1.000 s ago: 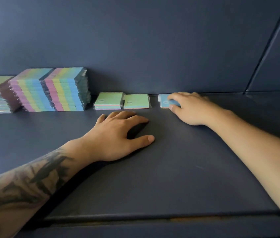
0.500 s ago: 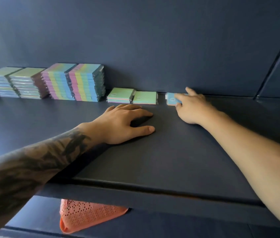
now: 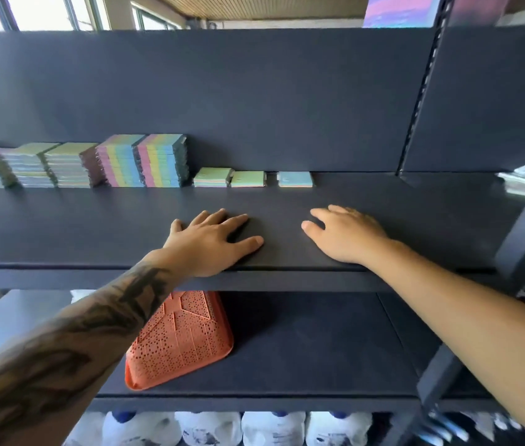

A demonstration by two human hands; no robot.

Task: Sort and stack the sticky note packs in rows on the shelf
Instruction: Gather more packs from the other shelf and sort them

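blue sticky note pack point(image 3: 295, 179) let go and left by the back wall, right hand point(image 3: 345, 235) pulled back empty and loose, left hand point(image 3: 213, 243) kept flat on the shelf point(image 3: 93, 226)

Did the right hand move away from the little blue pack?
Yes. The right hand was touching the blue pack at the back of the shelf; now it lies nearer the shelf's front edge, apart from the pack.

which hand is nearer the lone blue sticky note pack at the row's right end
Right. The right hand lies just in front of the blue sticky note pack; the left hand is further left.
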